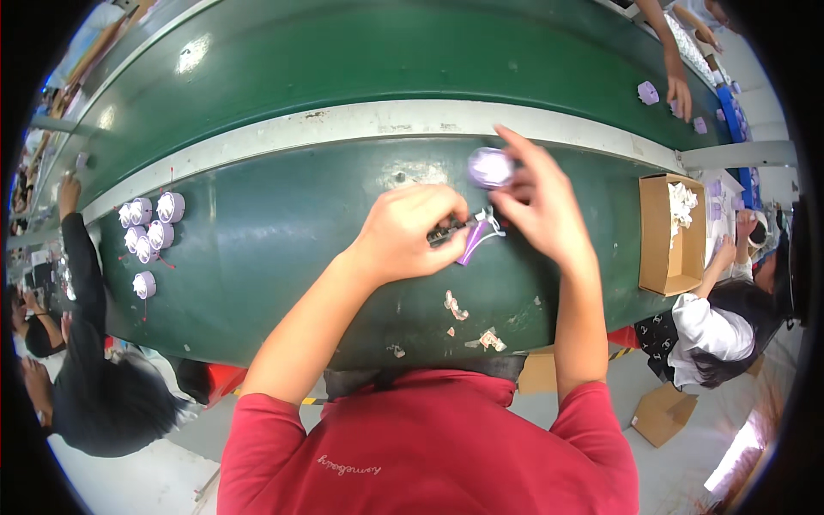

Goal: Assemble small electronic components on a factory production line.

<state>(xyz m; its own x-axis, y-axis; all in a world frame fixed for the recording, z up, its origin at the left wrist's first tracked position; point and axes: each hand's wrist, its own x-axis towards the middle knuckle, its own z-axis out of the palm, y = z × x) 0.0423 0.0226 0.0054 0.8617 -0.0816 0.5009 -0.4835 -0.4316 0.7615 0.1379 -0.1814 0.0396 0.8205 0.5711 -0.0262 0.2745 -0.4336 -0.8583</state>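
My left hand is closed around a small dark object, mostly hidden by the fingers, so its kind is unclear. Beside those fingertips is a slim purple piece with a pale looped strap or cord. My right hand, slightly blurred, grips a round lilac piece with a white top at its fingertips, a little above the bench.
At the left stands a cluster of similar lilac pieces, some with thin red wires. Torn scraps lie near the front edge. An open cardboard box holds white pieces at the right. A pale rail runs behind; co-workers sit on both sides.
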